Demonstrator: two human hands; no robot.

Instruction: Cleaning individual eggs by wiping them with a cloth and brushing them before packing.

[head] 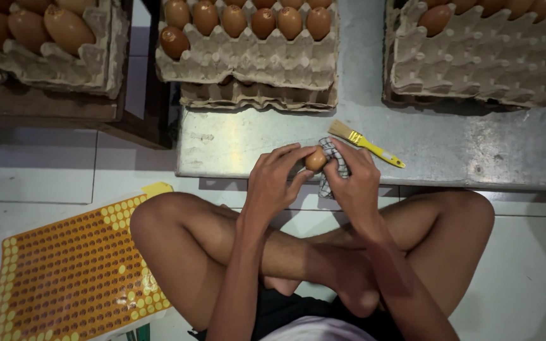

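The brown egg sits long axis upright, just below the yellow brush, gripped by the left hand; the right hand presses a checked cloth against it.

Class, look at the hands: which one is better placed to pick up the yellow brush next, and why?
Right, probably. The right hand lies nearest the brush, though it holds a cloth. The left hand grips the egg, farther away.
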